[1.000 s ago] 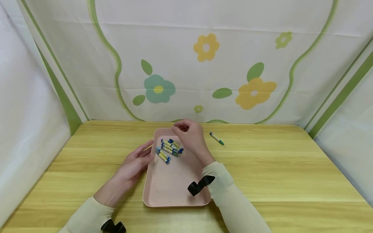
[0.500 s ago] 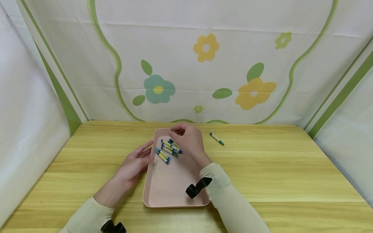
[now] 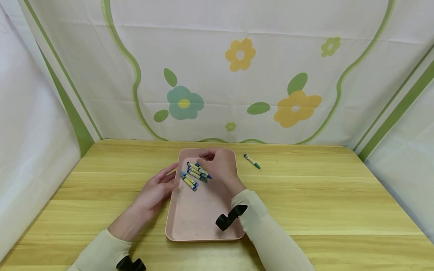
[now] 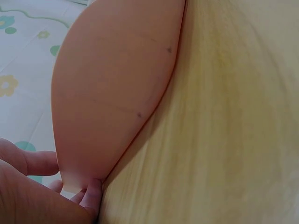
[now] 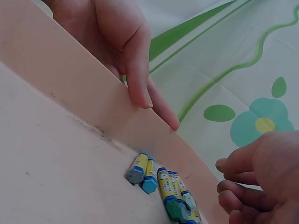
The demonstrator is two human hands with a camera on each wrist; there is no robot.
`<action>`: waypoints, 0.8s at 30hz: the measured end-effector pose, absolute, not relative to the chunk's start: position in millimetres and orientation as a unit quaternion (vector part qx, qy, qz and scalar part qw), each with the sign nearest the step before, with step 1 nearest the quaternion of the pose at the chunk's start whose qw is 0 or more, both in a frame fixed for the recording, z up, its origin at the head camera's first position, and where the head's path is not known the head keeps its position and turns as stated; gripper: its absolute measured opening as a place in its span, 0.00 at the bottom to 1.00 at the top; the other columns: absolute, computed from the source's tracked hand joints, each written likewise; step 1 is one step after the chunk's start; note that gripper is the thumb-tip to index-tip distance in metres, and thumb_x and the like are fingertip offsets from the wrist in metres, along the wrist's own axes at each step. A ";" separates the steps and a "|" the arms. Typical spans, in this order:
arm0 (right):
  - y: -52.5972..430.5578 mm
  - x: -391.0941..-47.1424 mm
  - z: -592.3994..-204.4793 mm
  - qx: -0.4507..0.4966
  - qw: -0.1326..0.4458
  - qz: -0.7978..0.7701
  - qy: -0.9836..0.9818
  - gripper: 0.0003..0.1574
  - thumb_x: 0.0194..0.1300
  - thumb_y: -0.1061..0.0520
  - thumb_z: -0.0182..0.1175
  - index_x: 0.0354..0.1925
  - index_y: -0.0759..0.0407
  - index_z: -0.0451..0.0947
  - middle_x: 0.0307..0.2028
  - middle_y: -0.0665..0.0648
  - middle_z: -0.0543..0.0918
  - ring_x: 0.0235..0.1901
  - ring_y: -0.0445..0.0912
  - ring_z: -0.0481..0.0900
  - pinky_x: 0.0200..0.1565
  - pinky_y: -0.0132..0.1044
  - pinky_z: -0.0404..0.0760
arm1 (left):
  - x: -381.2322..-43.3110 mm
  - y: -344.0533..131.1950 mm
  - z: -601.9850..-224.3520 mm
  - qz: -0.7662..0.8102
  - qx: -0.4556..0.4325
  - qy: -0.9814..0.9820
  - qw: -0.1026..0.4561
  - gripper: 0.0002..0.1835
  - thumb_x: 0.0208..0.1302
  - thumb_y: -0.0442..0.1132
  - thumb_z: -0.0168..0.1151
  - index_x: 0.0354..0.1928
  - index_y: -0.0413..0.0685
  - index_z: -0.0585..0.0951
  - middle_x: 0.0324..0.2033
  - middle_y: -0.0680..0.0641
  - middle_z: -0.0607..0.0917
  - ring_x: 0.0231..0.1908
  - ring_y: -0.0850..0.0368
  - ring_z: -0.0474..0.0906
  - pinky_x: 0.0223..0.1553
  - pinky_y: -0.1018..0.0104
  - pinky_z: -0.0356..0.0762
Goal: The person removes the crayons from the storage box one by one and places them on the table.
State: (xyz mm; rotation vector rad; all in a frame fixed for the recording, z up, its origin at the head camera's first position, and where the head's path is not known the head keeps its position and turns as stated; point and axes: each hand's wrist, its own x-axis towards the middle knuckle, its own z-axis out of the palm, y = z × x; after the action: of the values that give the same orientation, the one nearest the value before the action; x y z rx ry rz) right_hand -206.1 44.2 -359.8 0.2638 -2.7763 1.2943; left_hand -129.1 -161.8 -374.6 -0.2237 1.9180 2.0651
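Several crayons (image 3: 196,172) with yellow-and-white wrappers and blue bands lie in a loose cluster near the far left of a pink tray (image 3: 200,218). My left hand (image 3: 157,190) holds the tray's left rim, thumb over the edge and other fingers against the outer wall, as the left wrist view shows. Over the tray's far right part, my right hand (image 3: 220,165) hovers with its fingers loosely curled beside the crayons. Nothing shows between its thumb and fingers in the right wrist view. One green crayon (image 3: 252,161) lies on the table, right of the tray.
The wooden table (image 3: 322,203) carries the tray. White cloth walls enclose it, and the back cloth (image 3: 210,75) has printed flowers and green lines. Black wrist cameras (image 3: 230,218) are strapped over both sleeves.
My right hand has shifted slightly left and nearer, and the crayons closest to it sit a little further left. My left hand and the tray stay put.
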 end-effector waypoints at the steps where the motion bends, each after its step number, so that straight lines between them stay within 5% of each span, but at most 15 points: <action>1: 44.1 -206.1 -360.5 0.086 0.029 0.419 -0.904 0.10 0.66 0.48 0.75 0.45 0.45 0.93 0.34 0.43 0.92 0.37 0.39 0.86 0.44 0.38 0.85 | -129.0 -161.8 -374.6 0.722 -0.079 0.670 0.157 0.36 0.79 0.31 0.52 0.85 0.54 0.57 0.84 0.39 0.57 0.81 0.43 0.60 0.81 0.45 0.58; 9: 41.1 -208.1 -367.2 0.079 -0.059 0.469 -0.878 0.10 0.66 0.56 0.75 0.46 0.53 0.92 0.37 0.49 0.90 0.36 0.43 0.83 0.36 0.33 0.83 | -129.6 -161.9 -374.0 0.724 -0.078 0.667 0.158 0.37 0.80 0.31 0.52 0.85 0.54 0.57 0.84 0.39 0.57 0.81 0.42 0.59 0.81 0.45 0.58; 24: 37.7 -211.1 -372.5 0.109 -0.066 0.424 -0.897 0.07 0.66 0.60 0.73 0.43 0.59 0.92 0.32 0.52 0.89 0.30 0.40 0.81 0.31 0.30 0.78 | -129.5 -161.2 -373.2 0.720 -0.079 0.671 0.159 0.37 0.80 0.31 0.52 0.85 0.54 0.56 0.84 0.38 0.57 0.81 0.43 0.60 0.81 0.46 0.58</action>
State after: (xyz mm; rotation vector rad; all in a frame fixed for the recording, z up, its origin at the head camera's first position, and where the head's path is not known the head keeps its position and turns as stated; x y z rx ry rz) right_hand -211.1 37.7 -372.5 0.3589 -2.9410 1.3904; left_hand -129.5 -161.2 -373.2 -0.2248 1.9181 2.0569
